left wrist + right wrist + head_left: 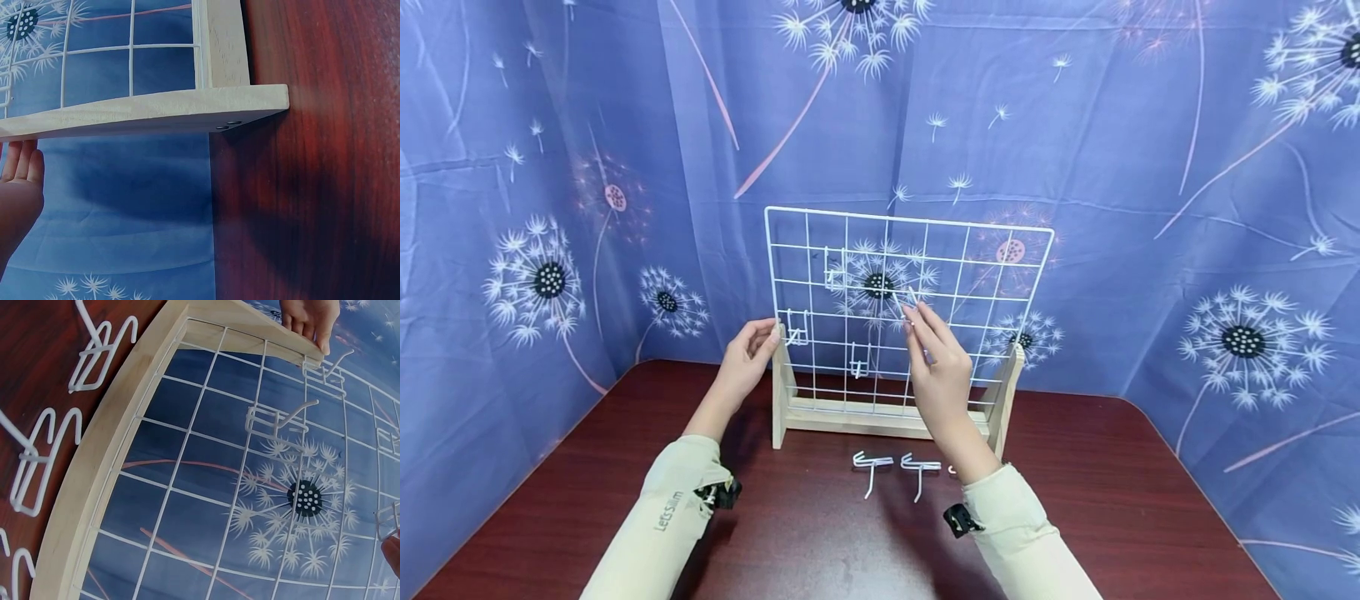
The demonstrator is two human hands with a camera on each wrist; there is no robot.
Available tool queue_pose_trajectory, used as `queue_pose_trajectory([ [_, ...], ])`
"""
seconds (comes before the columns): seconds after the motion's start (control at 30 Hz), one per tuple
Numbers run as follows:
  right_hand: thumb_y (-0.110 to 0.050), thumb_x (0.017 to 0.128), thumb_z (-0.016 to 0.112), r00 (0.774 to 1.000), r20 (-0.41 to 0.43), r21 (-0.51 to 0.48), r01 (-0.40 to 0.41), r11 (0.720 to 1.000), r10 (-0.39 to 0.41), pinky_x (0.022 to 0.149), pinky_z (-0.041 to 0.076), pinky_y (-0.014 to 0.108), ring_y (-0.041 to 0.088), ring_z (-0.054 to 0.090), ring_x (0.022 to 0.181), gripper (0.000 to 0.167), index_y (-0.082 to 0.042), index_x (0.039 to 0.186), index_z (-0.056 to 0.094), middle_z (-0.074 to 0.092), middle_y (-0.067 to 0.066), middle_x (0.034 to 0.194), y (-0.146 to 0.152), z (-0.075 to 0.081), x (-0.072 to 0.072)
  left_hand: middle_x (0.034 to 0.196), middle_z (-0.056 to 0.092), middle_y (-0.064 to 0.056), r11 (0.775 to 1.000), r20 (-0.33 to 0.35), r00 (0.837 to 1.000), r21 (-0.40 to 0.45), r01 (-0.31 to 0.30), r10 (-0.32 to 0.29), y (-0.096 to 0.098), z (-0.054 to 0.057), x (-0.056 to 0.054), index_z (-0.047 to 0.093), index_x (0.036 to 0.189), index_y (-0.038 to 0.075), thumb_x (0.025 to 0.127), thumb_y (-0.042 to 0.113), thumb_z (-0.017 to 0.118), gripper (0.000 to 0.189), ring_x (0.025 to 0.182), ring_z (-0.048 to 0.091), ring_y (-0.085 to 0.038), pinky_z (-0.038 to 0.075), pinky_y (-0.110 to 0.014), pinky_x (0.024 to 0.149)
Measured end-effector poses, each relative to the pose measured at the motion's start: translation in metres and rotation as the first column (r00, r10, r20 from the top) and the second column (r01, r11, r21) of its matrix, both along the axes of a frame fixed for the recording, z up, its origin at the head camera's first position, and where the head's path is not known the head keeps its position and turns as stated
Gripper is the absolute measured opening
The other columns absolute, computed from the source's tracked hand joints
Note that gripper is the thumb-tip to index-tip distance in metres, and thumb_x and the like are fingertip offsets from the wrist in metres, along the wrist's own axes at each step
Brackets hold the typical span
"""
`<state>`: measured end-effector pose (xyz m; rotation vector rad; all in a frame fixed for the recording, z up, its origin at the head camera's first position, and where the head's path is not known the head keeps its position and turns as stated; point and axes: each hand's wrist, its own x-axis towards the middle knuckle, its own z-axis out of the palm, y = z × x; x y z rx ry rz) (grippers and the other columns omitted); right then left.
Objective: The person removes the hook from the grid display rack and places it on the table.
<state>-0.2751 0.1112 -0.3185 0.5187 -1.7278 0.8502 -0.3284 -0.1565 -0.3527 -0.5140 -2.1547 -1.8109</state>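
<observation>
A white wire grid point(940, 223) stands upright in a wooden stand point(865, 425). My left hand point(752, 350) holds the top of the stand's left side piece, and its fingers point(26, 164) press the wood's outer edge in the left wrist view. In front of the grid's middle, my right hand point(942, 375) pinches a white wire hook point(387, 520) between thumb and fingers. The fingers cover part of this hook. Three similar hooks hang on the grid: an upper one point(835, 279), a left one point(797, 336) and a lower one point(859, 367).
On the dark red table point(805, 533), before the stand, lie two white hooks point(872, 460) point(920, 464) and the tip of another, partly behind my right forearm. A blue cloth with dandelions point(715, 75) hangs behind and at both sides.
</observation>
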Motion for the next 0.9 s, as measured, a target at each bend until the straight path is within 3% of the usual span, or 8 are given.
queue_pose_trajectory([
  [0.23, 0.0, 0.091, 0.064, 0.999, -0.023, 0.043, -0.027, 0.999, 0.028, 0.077, 0.056, 0.028, 0.03, 0.064, 0.106, 0.023, -0.001, 0.113, 0.07, 0.065, 0.022, 0.117, 0.003, -0.004, 0.005, 0.129, 0.051, -0.032, 1.0, -0.004, 1.0, 0.001, -0.003, 0.003, -0.001, -0.001, 0.001, 0.044, 0.132, -0.013, 0.1, 0.005, 0.048, 0.037, 0.102, 0.052, -0.005, 0.042, -0.01, 0.086],
  [0.53, 0.002, 0.087, 0.067, 0.997, -0.064, 0.105, -0.031, 0.994, 0.038, 0.08, 0.055, 0.03, 0.03, 0.064, 0.106, 0.027, -0.003, 0.113, 0.071, 0.065, 0.019, 0.118, 0.003, -0.011, 0.009, 0.129, 0.051, -0.031, 1.0, -0.003, 1.0, -0.002, -0.001, 0.001, 0.0, 0.0, 0.001, 0.044, 0.133, -0.012, 0.1, 0.005, 0.048, 0.037, 0.102, 0.051, -0.004, 0.041, -0.011, 0.087],
  [0.77, 0.002, 0.086, 0.068, 0.996, -0.078, 0.181, -0.033, 0.983, 0.048, 0.07, 0.056, 0.031, 0.032, 0.066, 0.098, 0.028, -0.005, 0.113, 0.071, 0.065, 0.019, 0.118, 0.003, -0.014, 0.014, 0.129, 0.05, -0.031, 1.0, 0.0, 1.0, -0.003, 0.001, -0.001, 0.0, 0.001, 0.001, 0.043, 0.133, -0.013, 0.1, 0.004, 0.048, 0.037, 0.101, 0.051, -0.001, 0.041, -0.01, 0.087],
  [0.9, -0.003, 0.088, 0.067, 0.995, -0.095, 0.231, -0.016, 0.973, 0.039, 0.076, 0.056, 0.034, 0.03, 0.066, 0.1, 0.024, -0.006, 0.112, 0.071, 0.066, 0.018, 0.118, 0.003, -0.017, 0.016, 0.129, 0.051, -0.031, 1.0, 0.0, 1.0, -0.002, -0.001, 0.001, 0.0, 0.001, 0.0, 0.043, 0.133, -0.013, 0.1, 0.004, 0.047, 0.037, 0.101, 0.052, -0.001, 0.042, -0.01, 0.087],
])
